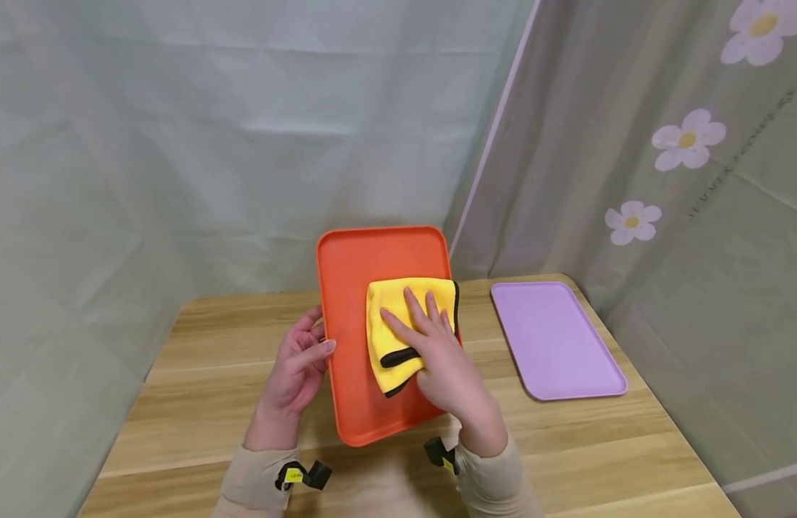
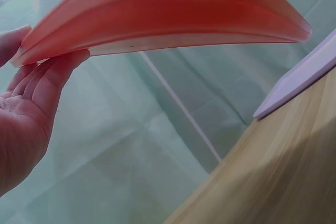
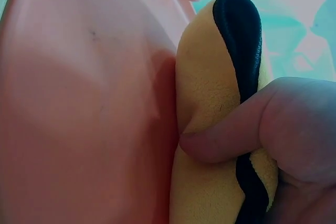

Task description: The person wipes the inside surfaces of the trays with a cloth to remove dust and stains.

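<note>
Fingers [image 1: 401, 329] spread on fuzzy folded cloth [image 1: 390, 296], smooth round-cornered orange tray [image 1: 348, 309]

Both forearms [image 1: 256, 467], in light sleeves [image 1: 243, 485], reach in over the near part of the desk [image 1: 198, 381], well apart. The left grip [image 1: 301, 367] is raised above it, thumb [image 1: 316, 352] in front, fingers [image 2: 50, 77] behind, pinching. The right grip [image 1: 437, 360] presses palm away from the head camera, fingers spread and nearly straight, angled toward the desk's left edge.
</note>
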A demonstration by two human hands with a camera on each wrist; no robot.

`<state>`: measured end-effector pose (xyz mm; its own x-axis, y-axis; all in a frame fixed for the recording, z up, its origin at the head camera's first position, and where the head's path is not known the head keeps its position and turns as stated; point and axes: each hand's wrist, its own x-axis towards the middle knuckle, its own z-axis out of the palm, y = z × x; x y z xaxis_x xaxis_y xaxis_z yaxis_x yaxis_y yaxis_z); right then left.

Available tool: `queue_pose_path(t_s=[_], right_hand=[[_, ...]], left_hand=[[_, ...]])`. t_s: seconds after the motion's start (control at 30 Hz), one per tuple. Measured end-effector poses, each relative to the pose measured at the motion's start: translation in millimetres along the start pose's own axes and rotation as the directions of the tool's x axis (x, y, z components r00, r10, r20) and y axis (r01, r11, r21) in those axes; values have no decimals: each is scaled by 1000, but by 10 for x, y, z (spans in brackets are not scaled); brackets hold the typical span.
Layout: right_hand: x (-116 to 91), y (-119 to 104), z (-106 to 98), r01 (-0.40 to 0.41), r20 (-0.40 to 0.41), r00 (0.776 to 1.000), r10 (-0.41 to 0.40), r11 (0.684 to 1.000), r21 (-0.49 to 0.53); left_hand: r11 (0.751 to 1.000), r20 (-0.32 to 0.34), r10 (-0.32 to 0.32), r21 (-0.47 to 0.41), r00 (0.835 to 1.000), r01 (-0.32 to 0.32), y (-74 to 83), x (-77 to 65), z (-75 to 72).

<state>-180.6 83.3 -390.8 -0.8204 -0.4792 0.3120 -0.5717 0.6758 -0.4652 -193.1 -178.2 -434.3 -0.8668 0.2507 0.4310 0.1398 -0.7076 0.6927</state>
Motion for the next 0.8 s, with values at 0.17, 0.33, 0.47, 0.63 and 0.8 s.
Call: queue_pose_path(t_s=[0.17, 0.33, 0.47, 0.63, 0.8], right_hand=[[1, -34, 7, 7, 14, 1000, -7, 1000, 11], [5, -75, 37, 23, 29, 999, -24, 1000, 11], [8, -112, 68, 33, 35, 999, -33, 999, 5], [12, -186, 105, 52, 55, 997, -52, 999, -2], [24, -253, 151, 88, 82, 993, -85, 996, -34]], left_hand=[[1000, 3, 4, -5, 1000, -4, -1, -4, -5], [1000, -7, 2, -11, 1000, -2, -8, -9, -10], [1000, -11, 1, -12, 1000, -1, -13, -9, -17], [1000, -21, -5, 12, 1000, 6, -10, -6, -21], [1000, -27, -7, 21, 1000, 8, -4, -6, -28]])
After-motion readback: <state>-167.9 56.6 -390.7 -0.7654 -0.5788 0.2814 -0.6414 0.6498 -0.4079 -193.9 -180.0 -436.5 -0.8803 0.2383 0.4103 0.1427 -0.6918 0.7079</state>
